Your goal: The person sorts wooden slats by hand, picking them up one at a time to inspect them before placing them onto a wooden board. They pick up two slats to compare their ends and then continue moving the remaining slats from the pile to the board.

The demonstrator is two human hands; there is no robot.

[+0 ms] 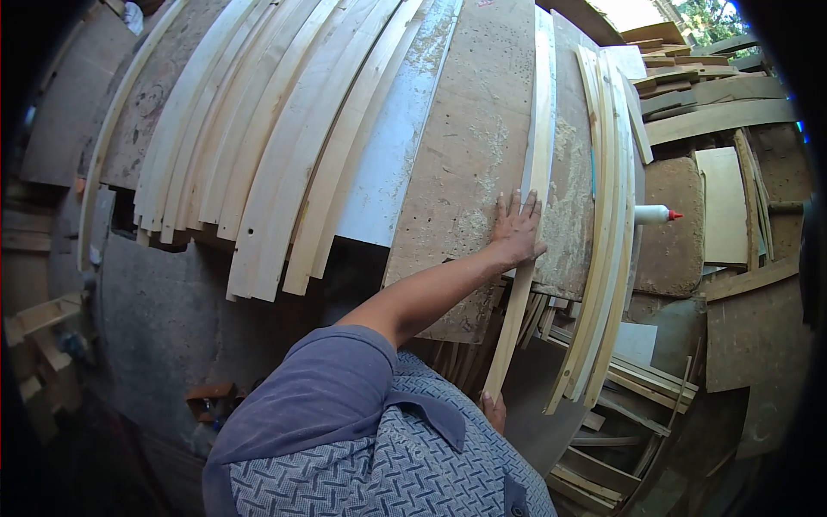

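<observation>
The worn counter (465, 146) carries a stack of curved slats (276, 146) on its left part and, right of centre, one long thin strip (541, 103) whose near end overhangs the edge. Your left hand (517, 231) lies flat on the strip, fingers extended and slightly apart, gripping nothing. Your right hand (494, 412) meets the strip's near end, mostly hidden, so its fingers' state cannot be told; a glue bottle (653, 214) lies further right.

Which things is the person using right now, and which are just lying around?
In use: wood strip, pressed flat by the left hand, its near end at the right hand; board under it.
Lying about: glue bottle, curved strips, scrap boards.
</observation>
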